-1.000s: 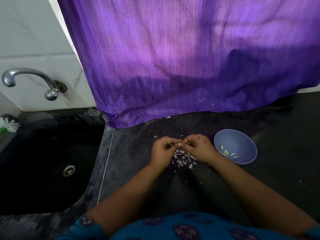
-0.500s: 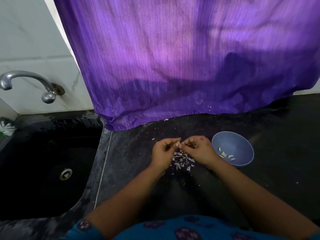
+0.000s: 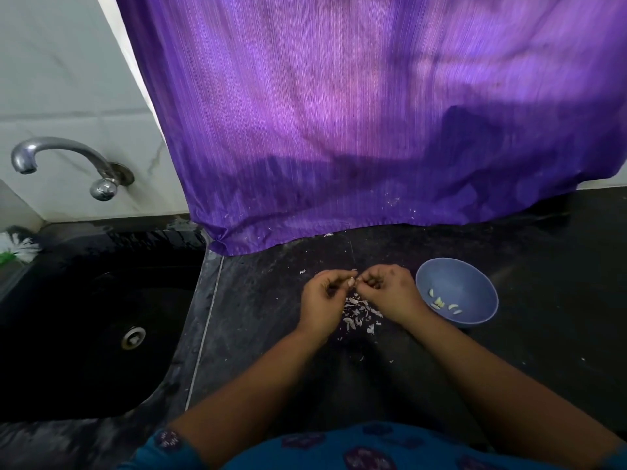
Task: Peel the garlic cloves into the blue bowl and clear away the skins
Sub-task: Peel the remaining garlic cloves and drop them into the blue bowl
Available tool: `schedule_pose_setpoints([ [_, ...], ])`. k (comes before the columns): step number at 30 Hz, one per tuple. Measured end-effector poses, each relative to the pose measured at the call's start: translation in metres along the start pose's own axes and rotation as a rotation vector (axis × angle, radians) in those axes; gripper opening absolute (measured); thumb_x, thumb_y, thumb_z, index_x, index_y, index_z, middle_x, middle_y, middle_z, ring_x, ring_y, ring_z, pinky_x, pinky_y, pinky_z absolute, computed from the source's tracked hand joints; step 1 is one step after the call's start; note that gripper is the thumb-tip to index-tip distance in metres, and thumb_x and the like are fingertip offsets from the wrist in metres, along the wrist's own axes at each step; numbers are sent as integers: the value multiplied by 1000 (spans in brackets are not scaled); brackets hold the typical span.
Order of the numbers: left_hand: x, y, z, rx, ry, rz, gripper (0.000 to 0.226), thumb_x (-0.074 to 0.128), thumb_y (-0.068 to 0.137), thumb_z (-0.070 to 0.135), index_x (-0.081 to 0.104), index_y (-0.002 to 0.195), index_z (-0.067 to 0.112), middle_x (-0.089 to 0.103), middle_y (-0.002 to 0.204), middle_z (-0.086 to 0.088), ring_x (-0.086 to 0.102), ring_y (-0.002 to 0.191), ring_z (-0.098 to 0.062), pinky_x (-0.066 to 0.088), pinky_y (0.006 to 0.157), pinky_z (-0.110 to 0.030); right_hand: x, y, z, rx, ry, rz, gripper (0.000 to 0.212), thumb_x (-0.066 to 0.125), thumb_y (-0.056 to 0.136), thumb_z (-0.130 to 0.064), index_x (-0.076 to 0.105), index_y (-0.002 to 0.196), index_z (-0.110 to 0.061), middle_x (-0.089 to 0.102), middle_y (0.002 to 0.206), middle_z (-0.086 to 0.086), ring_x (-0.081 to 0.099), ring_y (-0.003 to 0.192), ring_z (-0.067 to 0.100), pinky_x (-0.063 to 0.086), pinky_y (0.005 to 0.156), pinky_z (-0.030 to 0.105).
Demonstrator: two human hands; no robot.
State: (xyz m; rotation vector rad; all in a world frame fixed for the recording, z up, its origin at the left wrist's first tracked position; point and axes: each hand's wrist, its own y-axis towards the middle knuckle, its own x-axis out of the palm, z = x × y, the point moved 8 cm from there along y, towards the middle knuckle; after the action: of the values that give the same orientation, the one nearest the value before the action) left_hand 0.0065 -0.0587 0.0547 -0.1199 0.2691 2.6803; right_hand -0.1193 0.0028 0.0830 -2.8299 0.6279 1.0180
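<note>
Above the pile of skins (image 3: 358, 312) on the desk (image 3: 271, 317), a garlic clove (image 3: 352, 282) is pinched by the left hand (image 3: 324, 298) and right hand (image 3: 390, 293) and looks mid-peel, so next it should be dropped into the blue bowl (image 3: 456, 293) just beside.

Both forearms reach forward from the bottom edge and converge just left of the bowl (image 3: 475, 320). The left hand (image 3: 324, 296) is knuckles-up, its fingers curled, thumb and forefinger pinched together at the tip. The right hand (image 3: 390, 290), nearer the bowl and just beside its rim, is curled likewise, fingertips meeting those of the left. A small pale clove (image 3: 352, 282) shows between the two pinches. Both wrists are bent slightly inward. Blue patterned sleeves cover the upper arms.
</note>
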Motion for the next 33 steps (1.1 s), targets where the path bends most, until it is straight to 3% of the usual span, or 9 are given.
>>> schedule_pose_setpoints([
  [5,3,-4,-7,-177,-274,-1,19,62,88,-4,71,97,10,72,88,-5,67,84,-13,53,75,-21,6,-3,13,133,183,-26,12,67,84,-16,72,74,-15,68,64,-1,63,62,12,51,66,34],
  [9,7,-8,-11,-283,-454,10,18,61,88,-6,69,100,5,72,84,-8,67,78,-12,53,73,-21,13,-8,21,226,401,-21,14,66,88,-12,72,75,-15,68,63,0,59,60,8,47,63,27],
  [16,6,-6,-7,-209,-310,30,18,64,87,-4,72,96,9,73,89,-8,68,84,-16,54,77,-24,6,-7,18,167,308,-29,12,71,83,-20,73,71,-21,72,68,-1,67,65,10,54,69,32],
  [24,17,1,-1,-153,-174,54,17,64,88,0,72,95,14,73,88,-5,69,84,-15,55,76,-24,-5,5,28,157,300,-33,14,68,85,-16,75,73,-18,73,68,2,70,69,19,57,74,41],
  [30,27,5,-4,-205,-266,96,16,64,87,-2,72,93,11,73,88,-11,68,84,-20,56,80,-32,-10,11,32,177,384,-76,13,68,86,-9,73,76,-15,71,67,3,64,60,6,53,64,22],
  [33,33,8,-3,-215,-299,113,16,63,88,-4,71,95,7,72,89,-13,67,84,-21,56,80,-31,-10,16,38,203,439,-76,14,66,88,-7,72,76,-13,70,66,3,61,60,8,51,64,25],
])
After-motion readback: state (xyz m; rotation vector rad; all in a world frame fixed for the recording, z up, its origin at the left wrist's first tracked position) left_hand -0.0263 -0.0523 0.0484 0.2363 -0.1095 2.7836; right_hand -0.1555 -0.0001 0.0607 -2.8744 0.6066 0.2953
